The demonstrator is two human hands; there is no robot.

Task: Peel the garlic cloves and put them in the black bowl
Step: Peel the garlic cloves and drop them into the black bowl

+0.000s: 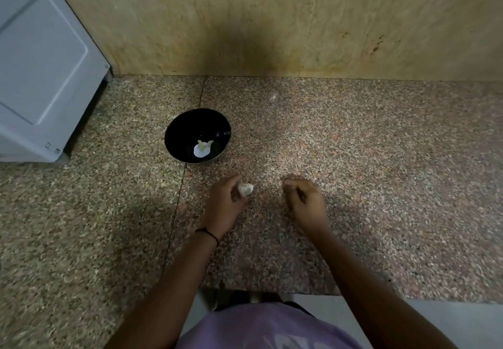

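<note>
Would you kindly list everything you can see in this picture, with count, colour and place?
bowl: one, black, on the counter, left of centre
pieces: white, count unclear, at the bowl's bottom
garlic: one, white, in the left hand
counter: one, speckled brown, across the middle
wall: one, beige, behind the counter
appliance: one, white, far left
wristband: one, black, left wrist
shirt: one, lilac, bottom edge
left hand: one, grips the garlic
right hand: one, fingers curled, right of the garlic; contents unclear

Speckled granite counter (353, 158); tan wall (217, 22)
</note>
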